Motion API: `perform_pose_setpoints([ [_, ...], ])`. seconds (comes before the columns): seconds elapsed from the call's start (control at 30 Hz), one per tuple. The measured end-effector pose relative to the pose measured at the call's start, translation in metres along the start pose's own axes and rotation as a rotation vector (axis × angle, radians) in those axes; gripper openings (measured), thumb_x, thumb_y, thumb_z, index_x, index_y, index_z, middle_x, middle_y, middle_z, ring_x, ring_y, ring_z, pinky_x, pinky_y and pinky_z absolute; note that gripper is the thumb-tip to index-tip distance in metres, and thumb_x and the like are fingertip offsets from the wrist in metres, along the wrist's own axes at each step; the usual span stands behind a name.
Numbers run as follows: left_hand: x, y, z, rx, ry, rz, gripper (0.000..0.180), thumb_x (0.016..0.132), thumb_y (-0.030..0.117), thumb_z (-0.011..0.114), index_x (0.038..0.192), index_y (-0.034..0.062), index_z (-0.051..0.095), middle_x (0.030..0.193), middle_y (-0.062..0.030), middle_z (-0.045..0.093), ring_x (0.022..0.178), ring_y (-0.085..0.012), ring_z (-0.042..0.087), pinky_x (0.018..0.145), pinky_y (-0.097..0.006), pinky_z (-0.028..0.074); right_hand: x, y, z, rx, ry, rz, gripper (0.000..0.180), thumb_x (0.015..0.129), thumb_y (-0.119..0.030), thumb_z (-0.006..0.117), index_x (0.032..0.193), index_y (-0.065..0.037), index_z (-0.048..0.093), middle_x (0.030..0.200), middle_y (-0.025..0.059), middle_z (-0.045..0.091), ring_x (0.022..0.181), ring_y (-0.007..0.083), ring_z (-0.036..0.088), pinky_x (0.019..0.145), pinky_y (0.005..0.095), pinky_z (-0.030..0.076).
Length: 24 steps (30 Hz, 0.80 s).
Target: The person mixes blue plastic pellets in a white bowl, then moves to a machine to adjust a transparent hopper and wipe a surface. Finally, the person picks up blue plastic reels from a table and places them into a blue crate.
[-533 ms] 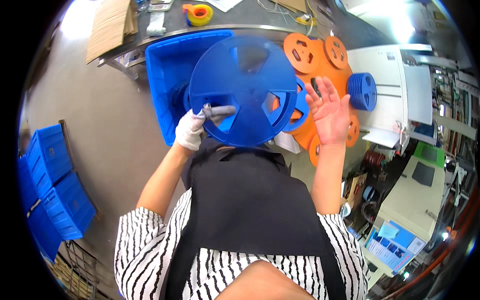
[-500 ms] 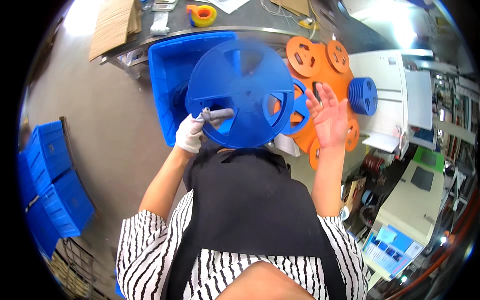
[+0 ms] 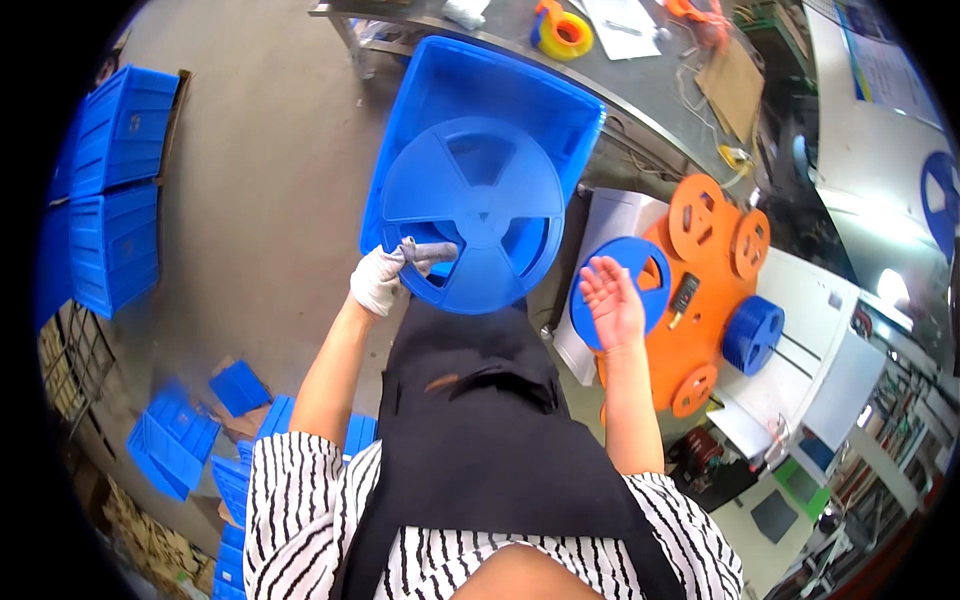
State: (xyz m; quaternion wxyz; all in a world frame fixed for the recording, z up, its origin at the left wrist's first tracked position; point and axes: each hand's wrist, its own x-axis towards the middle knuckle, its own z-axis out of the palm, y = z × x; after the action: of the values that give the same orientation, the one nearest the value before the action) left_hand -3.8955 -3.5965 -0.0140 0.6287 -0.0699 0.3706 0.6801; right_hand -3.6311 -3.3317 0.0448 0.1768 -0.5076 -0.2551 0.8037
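Observation:
My left hand (image 3: 378, 281), in a white glove with grey fingertips, grips a large blue plastic reel (image 3: 482, 212) by its lower left rim, the fingers reaching through a cut-out. The reel hangs over a blue bin (image 3: 440, 70), and parts of the bin show through its openings. On the right, my bare right hand (image 3: 616, 308) is raised with its fingers stretched out, holding nothing. Behind that hand a second blue reel (image 3: 622, 250) sits at the edge of an orange round plate (image 3: 710, 325); I cannot tell whether the hand touches it.
Orange discs (image 3: 690, 225) and a stack of blue reels (image 3: 742, 338) surround the orange plate. Beyond the bin runs a grey workbench (image 3: 500, 20) with a yellow-orange tape dispenser (image 3: 562, 38). Stacked blue crates (image 3: 115, 250) stand at the left, more lie at the lower left.
My view has turned left, so bench and orange plate appear farther right. The held reel is now more squarely over the bin. My right hand's fingers have come closer together.

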Motion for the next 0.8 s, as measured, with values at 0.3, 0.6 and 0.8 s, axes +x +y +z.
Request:
perform_pose_setpoints([
  [0.3, 0.168, -0.097, -0.09, 0.825, 0.122, 0.102, 0.02, 0.094, 0.018, 0.05, 0.102, 0.0095, 0.067, 0.088, -0.0113, 0.068, 0.082, -0.0256, 0.063, 0.069, -0.034, 0.048, 0.177, 0.189, -0.023, -0.463, 0.14, 0.433, 0.037, 0.097, -0.028, 0.055, 0.125, -0.004, 0.055, 0.123, 0.0087, 0.057, 0.111, 0.0243, 0.057, 0.087, 0.0366, 0.051],
  [0.6, 0.328, -0.154, -0.223, 1.576, 0.54, -0.055, 0.046, 0.087, 0.035, 0.064, 0.113, -0.0015, 0.055, 0.123, -0.0293, 0.054, 0.114, -0.0437, 0.05, 0.097, -0.043, 0.041, 0.31, 0.256, -0.04, -0.451, 0.217, 0.417, 0.057, 0.098, -0.031, 0.053, 0.145, -0.006, 0.033, 0.149, 0.0145, 0.032, 0.133, 0.0317, 0.038, 0.102, 0.0446, 0.042],
  [0.8, 0.364, -0.137, -0.333, 1.224, 0.882, 0.215, 0.043, 0.092, 0.032, 0.058, 0.12, -0.0002, 0.058, 0.114, -0.0247, 0.061, 0.111, -0.0358, 0.057, 0.099, -0.037, 0.042, 0.396, 0.308, -0.075, -0.323, 0.382, 0.464, 0.081, 0.095, -0.047, 0.051, 0.154, -0.02, 0.002, 0.16, 0.0095, 0.004, 0.146, 0.038, 0.007, 0.111, 0.0598, 0.02],
])
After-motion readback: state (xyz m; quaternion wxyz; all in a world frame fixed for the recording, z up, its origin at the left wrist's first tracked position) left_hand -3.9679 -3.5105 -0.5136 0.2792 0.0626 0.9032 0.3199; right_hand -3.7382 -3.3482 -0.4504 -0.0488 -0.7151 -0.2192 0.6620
